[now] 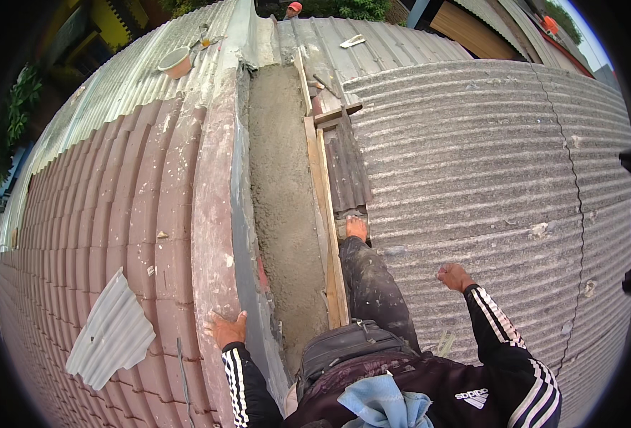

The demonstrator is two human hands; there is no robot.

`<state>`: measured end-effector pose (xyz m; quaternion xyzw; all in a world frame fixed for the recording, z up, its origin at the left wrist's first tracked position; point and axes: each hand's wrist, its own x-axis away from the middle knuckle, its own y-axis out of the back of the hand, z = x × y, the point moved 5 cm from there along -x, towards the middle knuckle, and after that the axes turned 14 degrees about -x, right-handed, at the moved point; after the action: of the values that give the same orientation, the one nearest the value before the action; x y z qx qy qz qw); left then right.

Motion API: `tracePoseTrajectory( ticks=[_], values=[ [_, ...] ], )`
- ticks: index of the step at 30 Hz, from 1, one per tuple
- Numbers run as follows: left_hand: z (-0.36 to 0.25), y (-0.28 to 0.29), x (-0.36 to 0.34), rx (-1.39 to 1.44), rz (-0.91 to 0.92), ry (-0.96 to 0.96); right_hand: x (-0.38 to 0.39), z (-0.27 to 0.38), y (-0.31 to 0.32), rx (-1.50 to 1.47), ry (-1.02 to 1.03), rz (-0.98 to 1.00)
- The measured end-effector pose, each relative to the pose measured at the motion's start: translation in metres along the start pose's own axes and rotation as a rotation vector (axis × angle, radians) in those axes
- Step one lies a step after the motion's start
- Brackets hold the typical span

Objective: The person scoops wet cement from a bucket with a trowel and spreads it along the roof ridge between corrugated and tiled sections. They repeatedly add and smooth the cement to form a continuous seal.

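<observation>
My left hand (228, 329) lies on the reddish painted ledge (214, 214) with its fingers spread, and it holds nothing. Over the grey corrugated roof sheets (472, 185) is my right hand (456, 277). Its fingers are curled closed, and what is in them, if anything, I cannot make out. Between the ledge and a wooden formwork board (322, 207) runs a strip of wet grey concrete (283, 178), rough on top. My bare foot (356, 227) rests just right of the board.
A white bucket (175, 63) stands on the far-left roofing. Below it are brown roof tiles (133, 214) with a broken corrugated piece (112, 332). A short wooden crosspiece (339, 113) lies across the boards. At the far end is a person in a red cap (294, 8).
</observation>
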<state>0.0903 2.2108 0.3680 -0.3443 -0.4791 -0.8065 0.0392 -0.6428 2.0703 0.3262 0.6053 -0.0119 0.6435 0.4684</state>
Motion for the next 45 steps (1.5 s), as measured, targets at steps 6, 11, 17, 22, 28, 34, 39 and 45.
tracePoseTrajectory(
  ticks=[6, 11, 17, 22, 28, 34, 39, 45],
  values=[
    [-0.017, -0.01, -0.022, -0.127, -0.004, 0.116, -0.142, 0.243, 0.166, 0.088, 0.193, 0.017],
    [-0.012, -0.003, -0.029, -0.04, 0.106, 0.146, -0.141, 0.417, 0.22, 0.486, 0.422, 0.082],
    [-0.012, -0.003, -0.024, 0.008, 0.129, 0.197, -0.055, 0.611, 0.244, 0.613, 0.677, 0.166],
    [-0.013, 0.003, -0.019, 0.095, 0.206, 0.224, 0.066, 0.763, 0.3, 0.602, 0.924, -0.006],
    [-0.019, 0.012, -0.023, 0.089, 0.281, 0.282, 0.143, 0.932, 0.335, 0.186, 1.194, -0.053],
    [-0.01, -0.044, -0.029, 0.045, 0.065, 0.243, -0.022, 1.056, 0.226, 0.568, 1.325, 0.069],
    [-0.029, -0.01, -0.047, -0.29, 0.13, 0.206, -0.195, 1.104, 0.112, 1.149, 0.968, 0.297],
    [-0.092, 0.152, -0.157, -0.086, 0.583, -0.084, -0.222, 1.168, 0.121, 0.853, 0.952, 0.454]
  ],
)
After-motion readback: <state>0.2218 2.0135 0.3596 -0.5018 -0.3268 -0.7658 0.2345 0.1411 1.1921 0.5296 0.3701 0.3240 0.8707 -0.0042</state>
